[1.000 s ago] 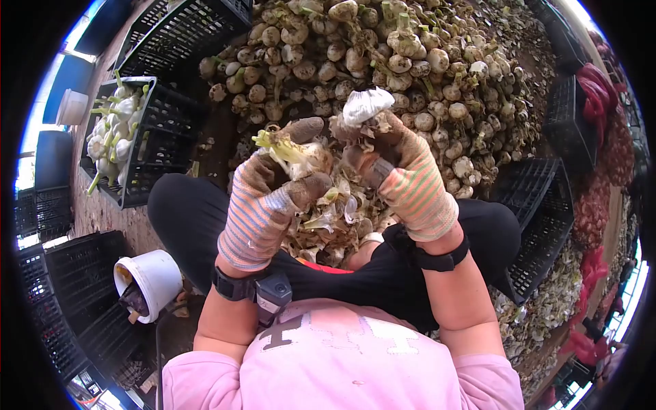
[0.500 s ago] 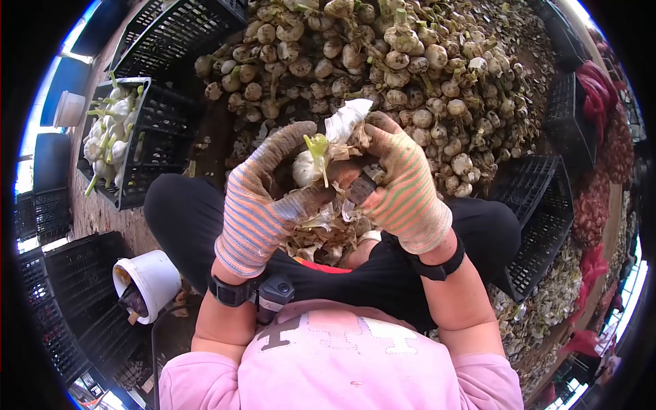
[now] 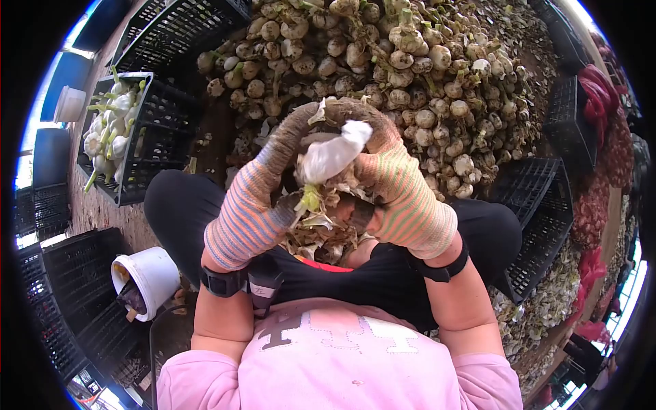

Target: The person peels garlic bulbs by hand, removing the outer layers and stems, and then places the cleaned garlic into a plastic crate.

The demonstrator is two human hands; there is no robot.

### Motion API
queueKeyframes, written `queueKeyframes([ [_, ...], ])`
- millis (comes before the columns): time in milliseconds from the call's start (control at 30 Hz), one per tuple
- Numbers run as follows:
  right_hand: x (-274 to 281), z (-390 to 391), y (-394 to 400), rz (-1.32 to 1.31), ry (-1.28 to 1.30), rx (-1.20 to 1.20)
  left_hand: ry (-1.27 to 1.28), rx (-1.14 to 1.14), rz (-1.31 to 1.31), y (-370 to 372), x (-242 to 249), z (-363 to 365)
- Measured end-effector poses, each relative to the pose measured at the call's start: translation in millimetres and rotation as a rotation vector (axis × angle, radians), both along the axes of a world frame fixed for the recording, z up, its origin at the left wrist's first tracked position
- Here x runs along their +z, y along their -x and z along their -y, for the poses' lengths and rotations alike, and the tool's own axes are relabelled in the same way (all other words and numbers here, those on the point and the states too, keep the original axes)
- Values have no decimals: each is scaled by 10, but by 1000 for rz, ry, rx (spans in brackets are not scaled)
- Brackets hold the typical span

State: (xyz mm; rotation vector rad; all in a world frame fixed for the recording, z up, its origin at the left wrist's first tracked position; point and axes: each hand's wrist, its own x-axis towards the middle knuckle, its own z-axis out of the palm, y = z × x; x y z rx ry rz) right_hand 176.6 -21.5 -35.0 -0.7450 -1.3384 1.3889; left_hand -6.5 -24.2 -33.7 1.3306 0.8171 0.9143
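A pale garlic bulb (image 3: pixel 324 160) with a cut green stem (image 3: pixel 309 198) is held between my two gloved hands over my lap. My left hand (image 3: pixel 256 195), in a striped, soil-stained glove, curls around its left side, fingers bent over the far side and thumb below. From the right, my right hand (image 3: pixel 406 188) closes in with bent fingers at the bulb and its loosened papery skin. A dark band or piece (image 3: pixel 361 215) shows at the right thumb; I cannot tell what it is. Dry garlic skins (image 3: pixel 321 239) lie heaped beneath the hands.
Ahead spreads a big pile of unpeeled garlic (image 3: pixel 424 102). At left, a black crate (image 3: pixel 164 140) holds cleaned, stemmed bulbs. A white bucket (image 3: pixel 156 277) lies tipped near my left knee. Another black crate (image 3: pixel 540 225) leans at right, beside red net sacks (image 3: pixel 594 219).
The bulb has turned, its stem now pointing down toward me, and the white skin shows motion blur. My left hand has shifted slightly left; fingers of both hands now meet at the far side.
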Motion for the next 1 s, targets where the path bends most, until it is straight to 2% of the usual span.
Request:
queueKeyframes([
  [100,63,36,40,-93,371,5,-22,-51,-50,5,-13,1],
  [133,-5,11,55,-424,518,109,49,-40,-19,-13,25,8],
  [167,-10,24,66,-422,516,110,119,-29,13,-33,47,16],
  [233,3,59,91,-245,437,-92,165,-5,91,-81,29,22],
  [267,9,67,21,-676,624,95,214,13,168,-93,18,21],
  [300,11,81,32,-675,618,97,208,12,168,-95,7,24],
  [367,8,109,68,93,134,-238,402,-34,354,-108,-11,39],
  [433,-12,121,95,83,112,-287,396,16,377,-155,-7,62],
  [533,-85,113,83,61,81,-380,666,61,506,-234,24,102],
  [633,-206,54,8,119,-71,-361,678,109,496,-254,-114,140],
  [667,-229,53,17,-215,46,-195,644,142,511,-301,-51,159],
  [700,-231,51,35,-215,46,-195,645,142,511,-299,-47,157],
  [767,-156,38,92,-44,-116,-390,534,147,445,-287,-47,144],
  [833,-93,57,104,-113,-64,-378,524,161,425,-291,-25,132],
  [900,-173,37,82,8,-174,-320,473,190,325,-282,-58,133],
  [967,-133,56,44,65,-149,-338,442,202,247,-288,-57,146],
  [1000,-142,48,11,242,-240,-377,407,216,170,-291,-55,150],
])
